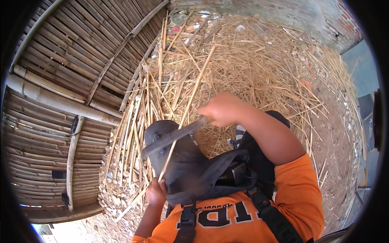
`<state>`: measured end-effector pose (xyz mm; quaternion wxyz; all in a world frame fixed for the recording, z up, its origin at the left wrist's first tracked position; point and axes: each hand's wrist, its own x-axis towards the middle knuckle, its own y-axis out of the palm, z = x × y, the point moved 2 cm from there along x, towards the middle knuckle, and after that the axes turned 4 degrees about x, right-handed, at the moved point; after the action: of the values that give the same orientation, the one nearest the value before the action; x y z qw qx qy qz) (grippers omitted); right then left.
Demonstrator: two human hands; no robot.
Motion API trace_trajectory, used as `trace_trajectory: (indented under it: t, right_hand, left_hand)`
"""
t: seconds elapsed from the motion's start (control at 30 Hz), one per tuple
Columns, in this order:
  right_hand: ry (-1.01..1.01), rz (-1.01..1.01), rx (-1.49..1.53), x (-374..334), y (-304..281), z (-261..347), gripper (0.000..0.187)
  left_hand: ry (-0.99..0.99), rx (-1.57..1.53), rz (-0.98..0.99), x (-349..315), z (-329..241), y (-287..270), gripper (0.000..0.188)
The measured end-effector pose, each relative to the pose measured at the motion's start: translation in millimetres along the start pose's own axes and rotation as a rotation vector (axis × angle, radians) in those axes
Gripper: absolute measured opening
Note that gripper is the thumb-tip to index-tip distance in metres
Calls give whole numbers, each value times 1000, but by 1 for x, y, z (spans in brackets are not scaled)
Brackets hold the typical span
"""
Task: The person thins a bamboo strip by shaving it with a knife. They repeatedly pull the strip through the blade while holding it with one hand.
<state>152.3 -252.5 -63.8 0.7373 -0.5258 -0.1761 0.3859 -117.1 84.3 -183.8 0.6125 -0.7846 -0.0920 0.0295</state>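
Observation:
My left hand [156, 192], low and left of my lap, is closed around the near end of a long bamboo strip [195, 90]. The strip slants up and away past my left knee over the straw. In front of my lap, my right hand [221, 109] is closed on the handle end of a long, dark-bladed machete [174, 137]. Its blade points left and toward me, crossing the strip above my left thigh. Whether the edge touches the strip I cannot tell. My fingers cover most of the handle.
Bamboo shavings [259, 69] lie thick on the ground ahead, with split bamboo strips [131, 133] along the left. A bamboo slat wall [73, 48] rises at left, a plastered brick wall [291, 16] at the back. A black bag [214, 174] rests on my lap.

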Motion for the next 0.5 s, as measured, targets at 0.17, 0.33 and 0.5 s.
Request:
trace_trajectory:
  t: [0.17,0.33,0.5]
  right_hand:
    - [557,-387,517,-10,-31,-80,28]
    - [330,-210,355,-6,-6,-58,24]
    - [82,73,-11,-6,-13,12,23]
  left_hand:
    - [-12,28,-15,-3,6,7,29]
    - [8,43,-34,-4,7,5,30]
    - [19,18,-44,-7,9,8,30]
